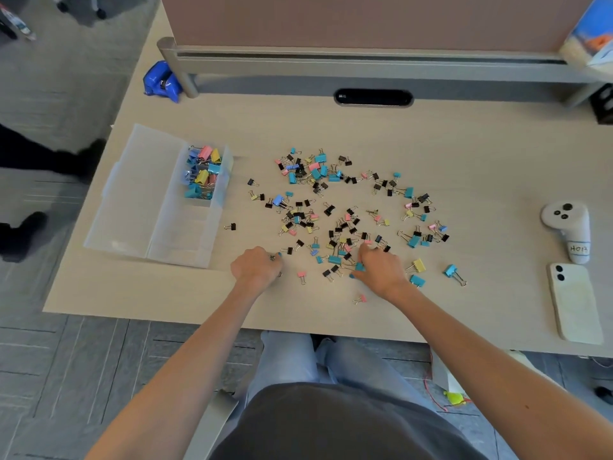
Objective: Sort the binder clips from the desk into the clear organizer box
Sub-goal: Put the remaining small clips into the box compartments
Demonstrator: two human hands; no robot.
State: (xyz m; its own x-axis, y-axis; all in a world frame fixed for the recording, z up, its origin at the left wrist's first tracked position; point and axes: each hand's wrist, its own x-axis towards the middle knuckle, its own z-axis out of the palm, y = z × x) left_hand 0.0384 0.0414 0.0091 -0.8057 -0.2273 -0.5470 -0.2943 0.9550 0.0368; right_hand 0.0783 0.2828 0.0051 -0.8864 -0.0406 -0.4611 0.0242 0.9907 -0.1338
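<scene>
This is an office workstation. The counter (464, 144) is a pale wood-grain laminate desk top with a black oval cable slot (373, 97) cut near its far edge. Behind it stands a mauve fabric-covered partition panel (365, 18) on a grey metal rail (331, 61), the sort that divides cubicles. The floor is grey carpet tile (83, 360), and chair casters (79, 8) show at the far left. Stationery covers the counter: a spread of coloured binder clips (331, 210) and a clear organizer box (159, 200). A smartphone (575, 302) lies at the right.
</scene>
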